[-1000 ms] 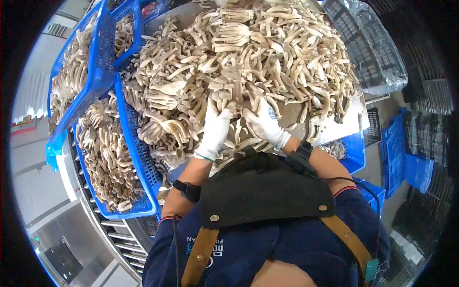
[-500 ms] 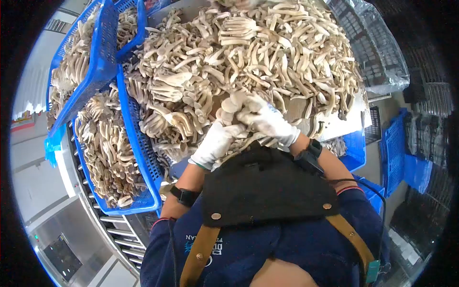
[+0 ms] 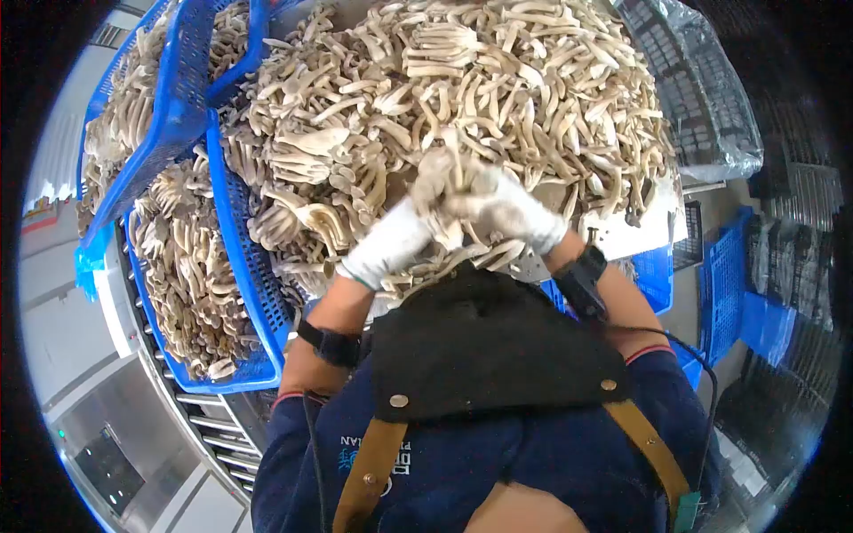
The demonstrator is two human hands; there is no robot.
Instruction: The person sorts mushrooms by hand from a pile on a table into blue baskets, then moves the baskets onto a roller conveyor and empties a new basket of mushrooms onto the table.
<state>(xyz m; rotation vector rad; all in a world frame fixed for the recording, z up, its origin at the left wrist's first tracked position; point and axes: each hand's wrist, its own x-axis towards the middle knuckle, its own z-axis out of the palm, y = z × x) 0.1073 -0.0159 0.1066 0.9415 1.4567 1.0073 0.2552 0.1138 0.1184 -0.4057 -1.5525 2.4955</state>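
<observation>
White-gloved in the head view, the left hand [image 3: 391,240] and right hand [image 3: 526,215], fingers apparently curled, hold one blurred mushroom clump [image 3: 437,178] over the counter's [image 3: 633,229] near edge, seemingly working it, which calls for light pressure, with uncountable loose mushrooms [image 3: 569,102] beyond and three filled blue baskets [image 3: 233,258] along the left edge.

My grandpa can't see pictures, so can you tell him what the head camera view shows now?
A person's left hand and right hand, both white-gloved, hold a blurred bunch of mushrooms by a huge pale mushroom pile on a white table. Blue baskets of mushrooms sit at the left.
</observation>
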